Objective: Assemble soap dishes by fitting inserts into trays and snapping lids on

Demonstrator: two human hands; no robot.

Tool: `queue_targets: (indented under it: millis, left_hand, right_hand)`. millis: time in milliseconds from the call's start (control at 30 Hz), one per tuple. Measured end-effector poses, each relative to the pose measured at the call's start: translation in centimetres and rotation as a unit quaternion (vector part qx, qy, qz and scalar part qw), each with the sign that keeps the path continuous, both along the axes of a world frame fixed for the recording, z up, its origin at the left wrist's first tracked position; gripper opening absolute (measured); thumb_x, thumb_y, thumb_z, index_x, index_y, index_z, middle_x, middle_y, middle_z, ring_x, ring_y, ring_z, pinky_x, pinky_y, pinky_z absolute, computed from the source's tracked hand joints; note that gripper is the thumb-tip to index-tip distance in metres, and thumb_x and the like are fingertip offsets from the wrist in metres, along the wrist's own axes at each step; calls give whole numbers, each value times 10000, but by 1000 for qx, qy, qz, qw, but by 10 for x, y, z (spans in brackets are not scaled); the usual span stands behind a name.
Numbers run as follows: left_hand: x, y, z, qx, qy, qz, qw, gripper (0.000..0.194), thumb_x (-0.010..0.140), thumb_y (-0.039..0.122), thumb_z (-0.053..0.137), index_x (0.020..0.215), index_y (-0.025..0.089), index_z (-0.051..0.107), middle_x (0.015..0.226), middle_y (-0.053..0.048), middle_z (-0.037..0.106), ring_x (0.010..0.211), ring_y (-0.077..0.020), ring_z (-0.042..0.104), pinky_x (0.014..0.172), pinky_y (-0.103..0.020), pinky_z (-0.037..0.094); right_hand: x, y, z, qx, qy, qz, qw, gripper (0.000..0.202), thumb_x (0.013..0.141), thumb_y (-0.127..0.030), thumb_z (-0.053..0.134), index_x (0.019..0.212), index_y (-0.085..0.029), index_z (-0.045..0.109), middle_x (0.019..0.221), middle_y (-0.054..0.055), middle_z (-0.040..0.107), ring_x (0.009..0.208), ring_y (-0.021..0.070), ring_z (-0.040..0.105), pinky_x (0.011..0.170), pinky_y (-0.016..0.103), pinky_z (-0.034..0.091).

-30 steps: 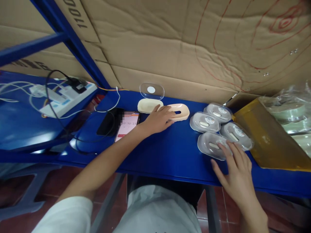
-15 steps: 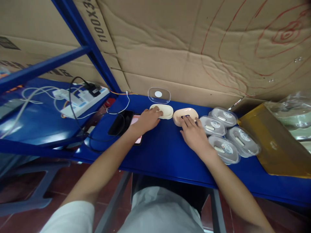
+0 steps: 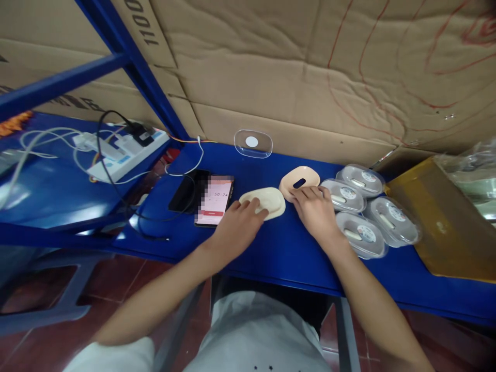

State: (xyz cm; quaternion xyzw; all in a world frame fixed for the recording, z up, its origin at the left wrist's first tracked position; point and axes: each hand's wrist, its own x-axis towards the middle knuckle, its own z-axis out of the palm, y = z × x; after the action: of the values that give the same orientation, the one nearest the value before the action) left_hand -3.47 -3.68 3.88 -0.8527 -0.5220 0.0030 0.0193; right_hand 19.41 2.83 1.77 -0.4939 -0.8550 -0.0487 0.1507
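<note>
My left hand point(image 3: 240, 225) has its fingers curled over the near left rim of a cream oval dish point(image 3: 273, 200), thumb on its near side. Just right of it lies a peach oval dish point(image 3: 308, 177) with a dark slot in its middle. My right hand point(image 3: 315, 209) grips the near edge of this peach dish with bent fingers. A clear oval lid point(image 3: 253, 143) with a white round sticker leans at the back against the cardboard. Several clear-lidded oval boxes point(image 3: 358, 235) with round labels lie right of my right hand.
Left of the cream dish lie a lit phone point(image 3: 212, 199) and a dark phone point(image 3: 184, 194). A power strip point(image 3: 127, 157) with cables is further left. At the right, a taped brown carton point(image 3: 445, 222) stands beside plastic-wrapped items point(image 3: 475, 181). Cardboard point(image 3: 248, 67) lines the back.
My left hand has drawn the cream dish nearer to me, away from the clear lid. My right hand has shifted from the middle of the peach dish to its near edge, uncovering the slot.
</note>
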Motion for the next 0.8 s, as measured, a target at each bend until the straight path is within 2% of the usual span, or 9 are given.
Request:
queue_targets:
  millis: [100, 200, 300, 400, 467, 567, 667, 733, 800]
  left_hand:
    - [7, -42, -4, -8, -15, -22, 1000, 274, 1016, 121, 657, 1244, 248, 741, 1259, -99, 716, 1033, -278, 735, 855, -410, 564]
    - [9, -60, -9, -5, -80, -50, 996, 225, 1019, 209, 702, 1240, 250, 723, 1282, -92, 714, 1066, -289, 725, 872, -429, 571]
    - [4, -41, -11, 22, -160, -41, 986, 315, 1055, 366, 676, 1348, 250, 665, 1348, -109, 696, 1152, -316, 705, 942, -471, 578]
    - [-6, 3, -11, 52, -196, 7, 979, 507, 1019, 355, 719, 1486, 218, 577, 1563, -175, 562, 1409, -381, 579, 1140, -541, 499]
    - [-15, 33, -10, 16, -215, 20, 976, 653, 981, 347, 753, 1569, 214, 500, 1652, -193, 476, 1547, -411, 444, 1236, -594, 406]
    - [-26, 64, -9, -74, -235, -3, 969, 732, 939, 395, 788, 1589, 236, 491, 1633, -161, 528, 1580, -434, 403, 1246, -626, 390]
    - [-29, 70, -8, -88, -246, -18, 965, 669, 925, 350, 799, 1541, 269, 550, 1573, -104, 604, 1533, -386, 487, 1236, -557, 439]
    - [-28, 60, -5, -62, -269, 1, 961, 693, 944, 352, 788, 1570, 253, 508, 1593, -122, 580, 1517, -366, 510, 1243, -552, 438]
    - [-25, 39, -3, -12, -305, 29, 952, 777, 952, 371, 800, 1622, 247, 425, 1628, -141, 541, 1522, -354, 507, 1260, -559, 425]
  right_hand:
    - [-9, -7, -3, -19, 31, 43, 998, 336, 1097, -219, 489, 1331, -180, 727, 1154, 140, 807, 1113, 298, 706, 1052, 471, 465]
    - [-11, -12, 0, -58, 95, 141, 984, 431, 1092, -165, 427, 1452, -246, 648, 1407, 78, 742, 1298, 234, 675, 1098, 411, 516]
    - [-3, -11, 5, -80, 199, 191, 958, 554, 1050, -102, 382, 1543, -276, 566, 1604, 69, 598, 1509, 231, 533, 1221, 476, 473]
    - [9, -6, 7, -78, 199, 138, 967, 531, 1051, -133, 397, 1528, -272, 585, 1626, 108, 567, 1524, 293, 521, 1240, 585, 451]
    - [13, -4, 4, -92, 166, 107, 976, 453, 1089, -237, 438, 1510, -251, 604, 1628, 146, 558, 1509, 337, 540, 1224, 622, 461]
    - [12, -2, -4, -141, 141, 96, 975, 490, 1103, -422, 512, 1556, -241, 561, 1661, 184, 511, 1538, 369, 507, 1220, 630, 468]
    - [7, -3, -10, -186, 165, 105, 963, 608, 1066, -459, 599, 1626, -263, 469, 1746, 170, 383, 1608, 352, 404, 1263, 597, 434]
    - [6, -5, -6, -183, 189, 119, 957, 633, 1049, -401, 630, 1640, -276, 442, 1790, 148, 293, 1648, 331, 324, 1298, 575, 393]
    - [9, -12, 4, -158, 211, 135, 955, 616, 1056, -354, 620, 1642, -299, 437, 1800, 121, 272, 1663, 311, 290, 1318, 566, 366]
